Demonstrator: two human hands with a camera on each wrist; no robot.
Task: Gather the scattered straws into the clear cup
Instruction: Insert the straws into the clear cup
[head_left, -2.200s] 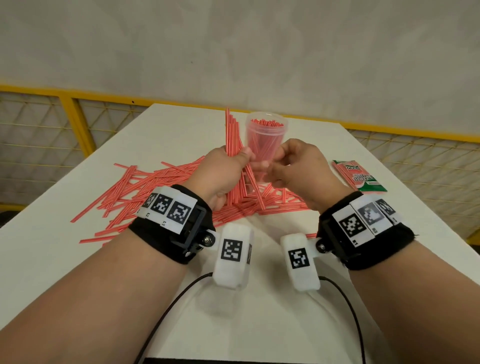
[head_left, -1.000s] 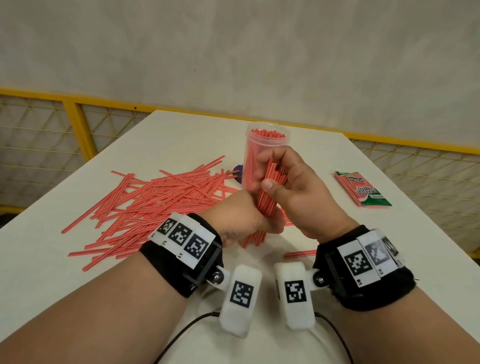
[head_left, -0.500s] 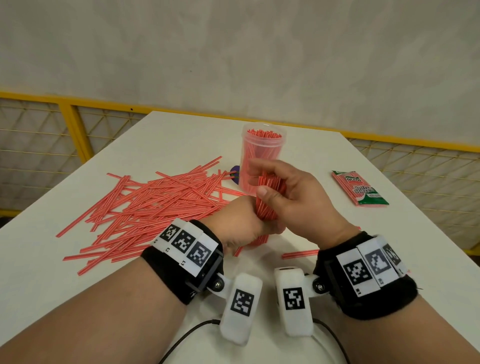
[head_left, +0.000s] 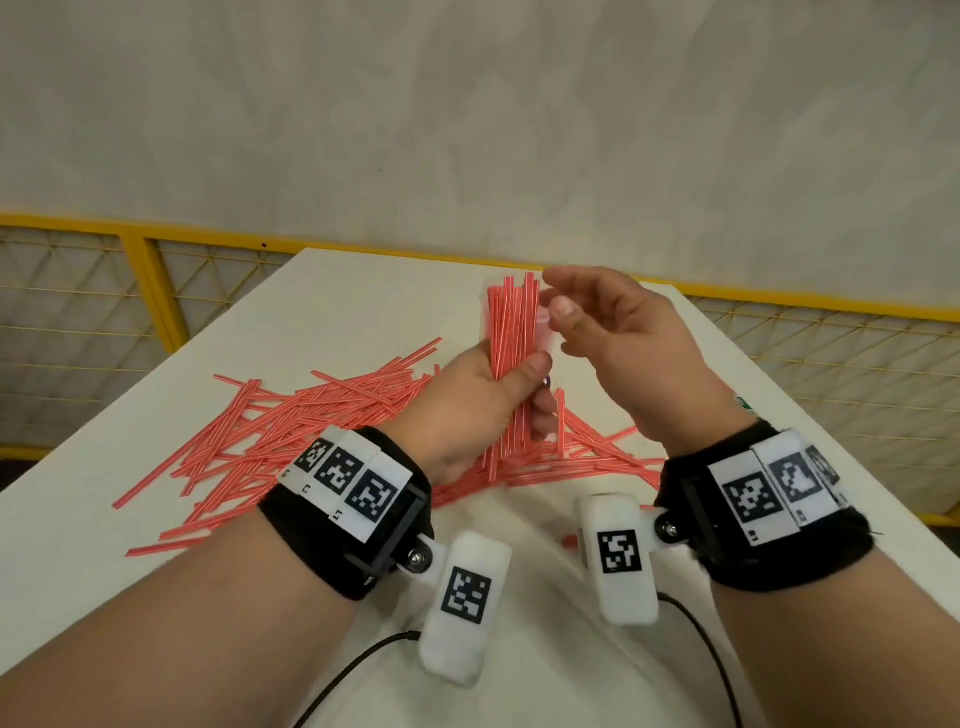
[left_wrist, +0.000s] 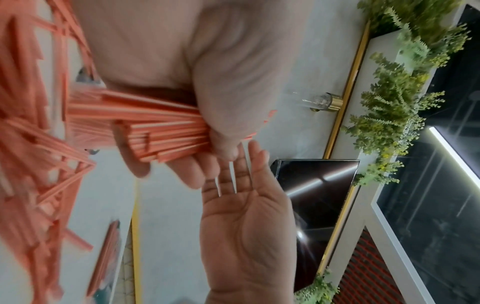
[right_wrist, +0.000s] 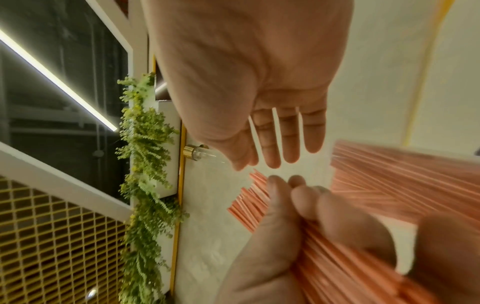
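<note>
two hands meet near the middle of the head view, above the white counter. the left hand has its grip clamped round a bundle of red straws, thumb across the front and fingers curled behind, so the bundle stands almost upright with its tips just above the hand and its lower ends reaching down toward the counter. the right hand is just to the right of the bundle's top, its grip apart, fingers loosely spread and holding nothing; the left wrist view shows its bare palm facing the bundle. the clear cup is mostly hidden behind the bundle and the right hand, only a pale sliver of it showing between them, and whether straws sit in it cannot be told here. many loose straws lie scattered in a heap across the counter, from the left centre of the frame to under both hands. a yellow railing with mesh runs beyond the counter's far edge.
</note>
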